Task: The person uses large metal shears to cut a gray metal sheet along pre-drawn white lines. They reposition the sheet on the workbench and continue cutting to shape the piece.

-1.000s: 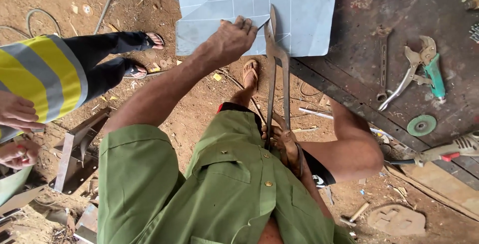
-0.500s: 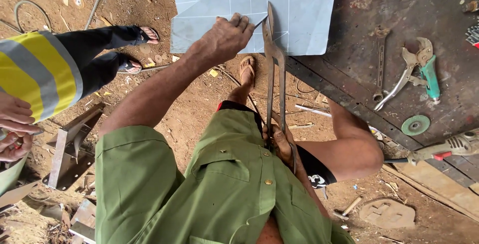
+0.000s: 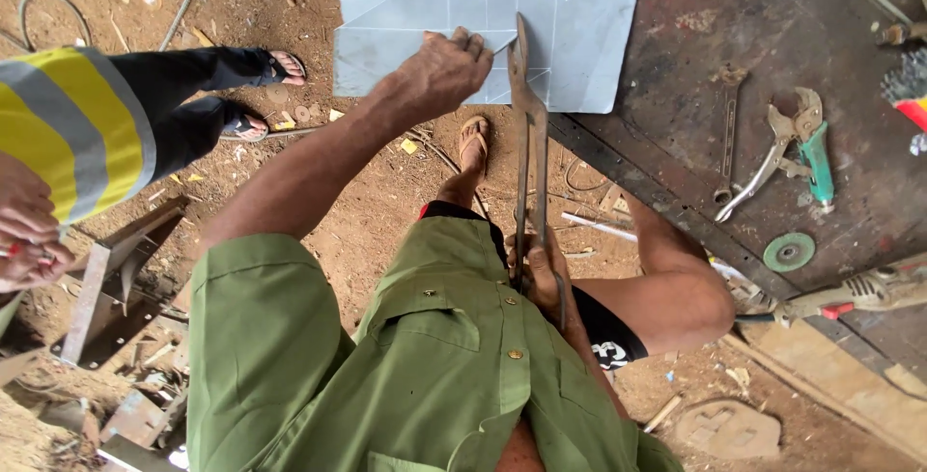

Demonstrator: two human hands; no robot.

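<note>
A pale grey metal sheet (image 3: 579, 18) with scribed lines lies over the edge of a dark workbench (image 3: 772, 96). My left hand (image 3: 439, 71) grips the sheet's near edge, fingers curled over it. Long metal shears (image 3: 526, 134) reach up from my waist, their blades at the sheet's near edge beside that hand. My right hand (image 3: 543, 274) is closed around the shears' long handles, close against my green shirt.
On the bench lie locking pliers with a green grip (image 3: 797, 149), a spanner (image 3: 726, 134), a green grinding disc (image 3: 789, 252) and an angle grinder (image 3: 850, 293). Another person in a yellow-striped top (image 3: 68, 129) sits at left. Scrap metal (image 3: 116, 279) litters the dirt floor.
The view has tilted slightly. My left hand has shifted its hold on the sheet's edge, and the shear blades stay at the same spot on the sheet.
</note>
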